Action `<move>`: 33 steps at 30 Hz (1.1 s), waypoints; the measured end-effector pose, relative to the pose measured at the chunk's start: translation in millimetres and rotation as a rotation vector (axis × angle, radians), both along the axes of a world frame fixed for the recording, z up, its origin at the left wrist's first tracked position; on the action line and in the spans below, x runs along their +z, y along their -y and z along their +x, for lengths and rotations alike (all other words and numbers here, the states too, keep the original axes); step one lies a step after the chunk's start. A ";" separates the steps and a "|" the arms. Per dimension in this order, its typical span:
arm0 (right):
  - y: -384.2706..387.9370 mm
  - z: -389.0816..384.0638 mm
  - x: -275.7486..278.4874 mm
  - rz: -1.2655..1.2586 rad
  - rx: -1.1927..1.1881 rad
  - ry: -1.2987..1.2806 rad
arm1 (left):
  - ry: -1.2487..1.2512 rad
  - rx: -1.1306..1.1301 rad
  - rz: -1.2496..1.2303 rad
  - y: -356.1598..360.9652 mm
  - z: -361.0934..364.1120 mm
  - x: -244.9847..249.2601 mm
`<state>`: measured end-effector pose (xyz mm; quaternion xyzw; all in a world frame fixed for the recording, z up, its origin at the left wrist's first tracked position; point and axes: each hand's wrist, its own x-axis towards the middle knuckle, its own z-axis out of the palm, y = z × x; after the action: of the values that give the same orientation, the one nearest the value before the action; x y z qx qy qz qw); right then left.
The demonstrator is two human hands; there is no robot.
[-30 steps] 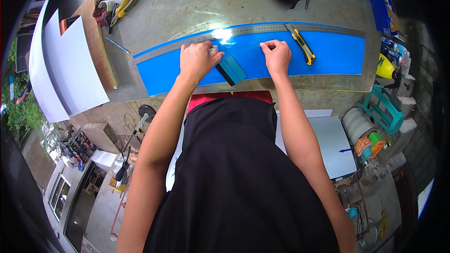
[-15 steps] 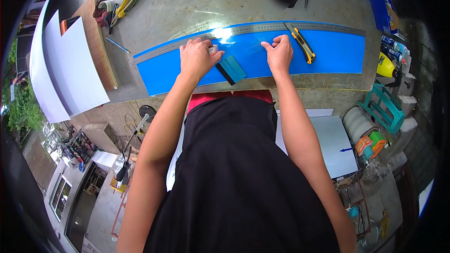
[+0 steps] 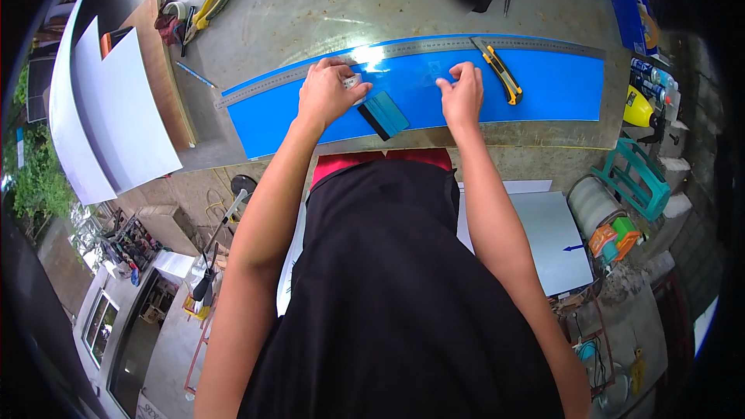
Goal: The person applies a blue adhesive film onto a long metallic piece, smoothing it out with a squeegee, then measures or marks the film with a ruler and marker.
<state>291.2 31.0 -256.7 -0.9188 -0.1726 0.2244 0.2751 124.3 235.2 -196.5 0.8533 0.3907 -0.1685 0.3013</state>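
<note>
Right hand point(image 3: 462, 95) shifted slightly toward the lower edge since the earlier frame, thumb parted from curled fingers; any pinched material could not be confirmed.
Left hand point(image 3: 326, 96) gripped a small pale object point(image 3: 351, 81) above the blue sheet point(image 3: 553, 90), centre frame, beside the teal squeegee point(image 3: 386, 112). Step judged: fine fingertip handling. Next move called for clearance from the utility knife point(image 3: 501, 76) and undisturbed steel ruler point(image 3: 419, 48).

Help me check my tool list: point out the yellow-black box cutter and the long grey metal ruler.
Yellow-black box cutter point(image 3: 501, 74): head view, on its handle.
Long grey metal ruler point(image 3: 427, 48): head view, on its middle stretch.
</note>
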 end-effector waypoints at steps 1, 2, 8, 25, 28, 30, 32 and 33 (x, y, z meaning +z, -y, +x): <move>5.2 -6.3 7.3 -0.003 0.052 0.015 | -0.004 0.002 -0.011 -0.6 -0.2 -0.1; 8.1 -16.2 13.4 -0.003 0.053 0.016 | -0.003 0.003 -0.011 -0.9 -0.7 -0.4; -5.2 -103.5 33.2 -0.071 0.293 -0.004 | -0.018 0.005 -0.014 -1.6 0.8 -0.1; 40.8 -12.6 59.4 0.021 0.125 -0.171 | 0.017 0.006 0.008 0.1 -3.1 -4.9; 19.4 17.2 44.2 0.058 0.145 -0.065 | 0.026 0.000 0.005 0.1 -2.9 -5.2; 2.7 22.0 34.7 0.033 0.223 -0.102 | 0.022 0.001 0.000 -0.2 -2.8 -4.9; -3.6 22.2 29.7 -0.072 0.249 -0.114 | 0.017 0.006 -0.006 0.0 -2.2 -4.8; -4.0 20.5 27.8 -0.096 0.227 -0.086 | 0.020 0.004 0.002 0.8 -2.5 -5.1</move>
<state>311.7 35.0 -228.9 -0.8950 -0.2525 0.3014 0.2109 121.8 234.4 -201.6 0.8545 0.3896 -0.1590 0.3046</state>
